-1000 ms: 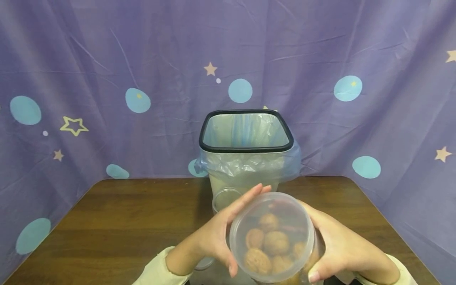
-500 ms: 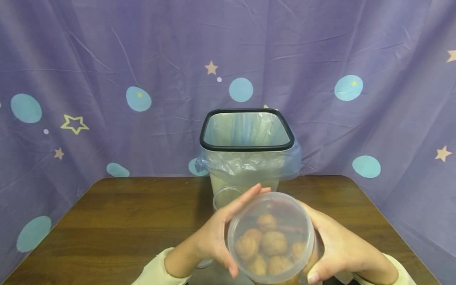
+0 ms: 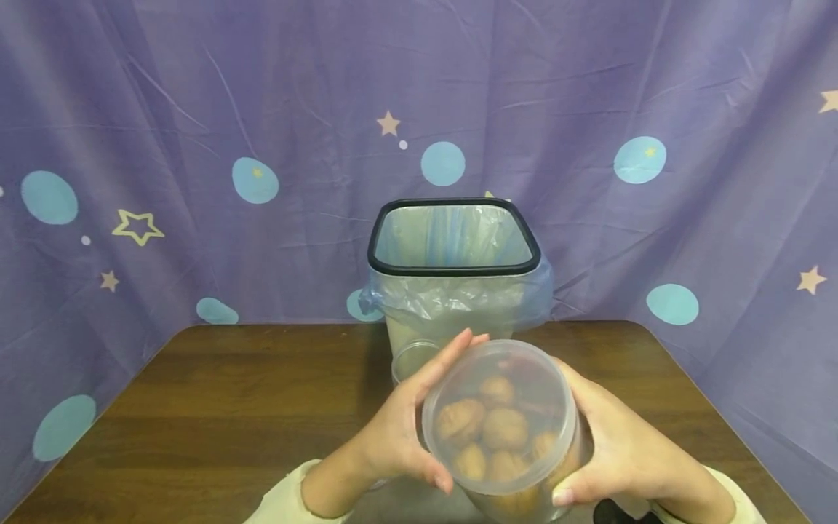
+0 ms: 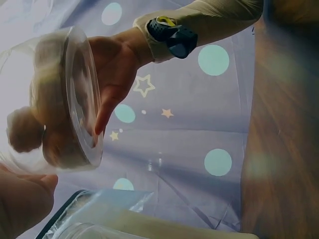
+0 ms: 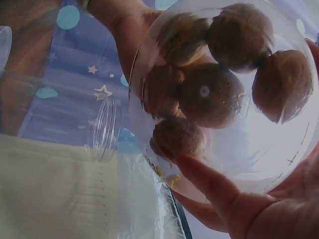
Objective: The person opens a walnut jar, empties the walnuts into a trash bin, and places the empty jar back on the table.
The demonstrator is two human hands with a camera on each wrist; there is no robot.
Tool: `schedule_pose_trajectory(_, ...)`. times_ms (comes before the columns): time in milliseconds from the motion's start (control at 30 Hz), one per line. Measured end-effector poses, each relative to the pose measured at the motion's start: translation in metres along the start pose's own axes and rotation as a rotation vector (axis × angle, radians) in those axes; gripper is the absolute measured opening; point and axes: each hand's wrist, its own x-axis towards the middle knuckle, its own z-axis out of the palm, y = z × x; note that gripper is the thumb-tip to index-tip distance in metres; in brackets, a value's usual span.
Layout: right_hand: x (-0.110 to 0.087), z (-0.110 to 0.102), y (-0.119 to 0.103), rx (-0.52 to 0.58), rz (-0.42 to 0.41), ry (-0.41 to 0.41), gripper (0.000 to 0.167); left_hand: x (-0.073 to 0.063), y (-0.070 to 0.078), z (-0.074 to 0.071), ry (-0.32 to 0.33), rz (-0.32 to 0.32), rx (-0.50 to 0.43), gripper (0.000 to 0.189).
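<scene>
A clear round plastic jar (image 3: 517, 502) with a translucent lid holds several walnuts (image 3: 504, 428). It is tilted, lid towards me, at the front of the head view. My left hand (image 3: 401, 426) grips one side, thumb near the lid's lower edge and fingers stretched along the far side. From the opposite side my right hand (image 3: 618, 447) holds it, thumb bent against the wall below the lid. In the right wrist view, walnuts (image 5: 212, 94) show through the jar's round end, with a finger (image 5: 209, 184) of my right hand across it.
Behind the hands stands a pale bin with a black rim (image 3: 452, 271) and a bluish bag liner (image 3: 537, 298). Another clear container (image 3: 415, 358) stands before it, partly hidden by my left hand. The brown wooden table (image 3: 262, 407) ends at a purple patterned curtain (image 3: 314, 145).
The jar has risen slightly in the head view, and more of its side shows below the lid. The walnuts have shifted inside it. Both hands keep their hold.
</scene>
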Motion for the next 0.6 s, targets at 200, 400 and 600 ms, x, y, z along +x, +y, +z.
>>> schedule_pose_trajectory(200, -0.002, 0.002, -0.004, -0.115, 0.096, 0.086, 0.104, -0.001, -0.002, 0.003, 0.082, -0.005, 0.018, 0.113)
schedule_pose_trajectory(400, -0.002, 0.006, -0.006, -0.27, 0.175, 0.151, 0.111, -0.005, -0.002, 0.007, 0.159, -0.056, 0.063, 0.111)
schedule_pose_trajectory(600, -0.002, 0.012, -0.01, -0.408, 0.275, 0.21, 0.117, -0.008, 0.0, 0.015, 0.249, -0.096, 0.124, 0.108)
